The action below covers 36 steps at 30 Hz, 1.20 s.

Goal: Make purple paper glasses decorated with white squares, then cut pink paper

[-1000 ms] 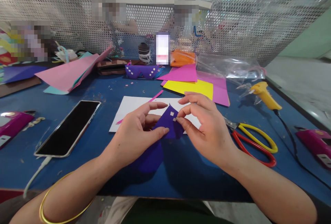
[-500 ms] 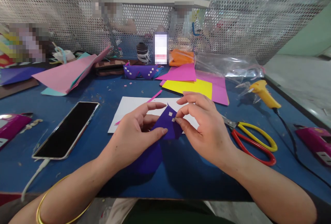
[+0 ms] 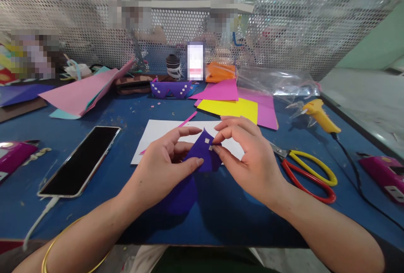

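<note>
A purple sheet piece [image 3: 202, 153], perhaps paper or foam, is held up at a tilt over the table, its pointed corner upward. My left hand [image 3: 168, 159] pinches it from the left, thumb on the front and fingers partly behind. One small white square [image 3: 207, 140] lies flat near the tip. My right hand [image 3: 249, 149] has thumb and index finger closed at a second small white square [image 3: 211, 148], against the sheet's right edge. Below them the purple material continues down in shadow. A white sheet [image 3: 158, 138] lies behind my hands.
Red-and-yellow-handled scissors [image 3: 311, 176] and a yellow glue gun [image 3: 322, 115] with a black cord lie right. A phone [image 3: 82, 161] on a white cable lies left. Purple paper glasses [image 3: 170, 89] with white squares, coloured sheets [image 3: 233, 109] and a lit phone [image 3: 195, 60] stand behind.
The view has tilted very slightly, so everything sits a little lower. Both hands keep their hold, and the right fingertips stay at the second white square.
</note>
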### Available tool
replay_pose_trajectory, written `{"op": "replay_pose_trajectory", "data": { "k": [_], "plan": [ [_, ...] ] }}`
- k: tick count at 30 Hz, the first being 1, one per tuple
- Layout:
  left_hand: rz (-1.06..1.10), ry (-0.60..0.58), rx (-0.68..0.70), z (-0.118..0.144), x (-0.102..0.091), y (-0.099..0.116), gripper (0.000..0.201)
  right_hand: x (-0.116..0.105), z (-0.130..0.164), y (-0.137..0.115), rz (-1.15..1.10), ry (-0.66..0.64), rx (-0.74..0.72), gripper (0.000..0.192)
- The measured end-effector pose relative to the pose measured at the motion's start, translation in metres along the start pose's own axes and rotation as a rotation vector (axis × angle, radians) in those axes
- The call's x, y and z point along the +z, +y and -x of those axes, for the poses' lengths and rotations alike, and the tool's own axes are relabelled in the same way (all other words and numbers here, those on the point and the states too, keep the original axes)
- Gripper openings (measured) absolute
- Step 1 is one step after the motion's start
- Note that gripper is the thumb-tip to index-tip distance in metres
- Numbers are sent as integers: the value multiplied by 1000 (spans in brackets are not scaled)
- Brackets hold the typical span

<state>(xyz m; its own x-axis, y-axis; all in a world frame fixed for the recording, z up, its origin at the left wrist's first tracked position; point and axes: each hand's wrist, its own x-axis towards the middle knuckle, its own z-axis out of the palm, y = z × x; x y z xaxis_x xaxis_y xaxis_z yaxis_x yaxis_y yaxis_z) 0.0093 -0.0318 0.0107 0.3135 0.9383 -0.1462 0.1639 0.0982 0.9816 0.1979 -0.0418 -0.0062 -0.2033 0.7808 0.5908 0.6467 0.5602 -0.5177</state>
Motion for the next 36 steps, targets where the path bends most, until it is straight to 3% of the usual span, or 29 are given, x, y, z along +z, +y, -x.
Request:
{"op": "replay_pose_trajectory", "data": {
  "k": [3, 7, 11, 14, 19, 36],
  "plan": [
    [0, 0, -21, 1, -1, 2, 53, -4, 0, -2, -124, -9, 108, 20],
    [-4, 12, -36, 2, -1, 4, 53, -5, -1, -2, -320, 9, 398, 25],
    [7, 19, -27, 3, -2, 3, 53, -1, -4, 0, -608, -112, 696, 32],
    [3, 12, -30, 3, -1, 3, 53, 3, -6, -2, -825, -168, 818, 35],
    [-24, -4, -34, 4, 1, 1, 50, 6, -6, -7, -927, -130, 886, 36],
    [-16, -11, -47, 2, 3, 1, 53, 8, -2, -6, -960, -127, 884, 35]
  ]
}}
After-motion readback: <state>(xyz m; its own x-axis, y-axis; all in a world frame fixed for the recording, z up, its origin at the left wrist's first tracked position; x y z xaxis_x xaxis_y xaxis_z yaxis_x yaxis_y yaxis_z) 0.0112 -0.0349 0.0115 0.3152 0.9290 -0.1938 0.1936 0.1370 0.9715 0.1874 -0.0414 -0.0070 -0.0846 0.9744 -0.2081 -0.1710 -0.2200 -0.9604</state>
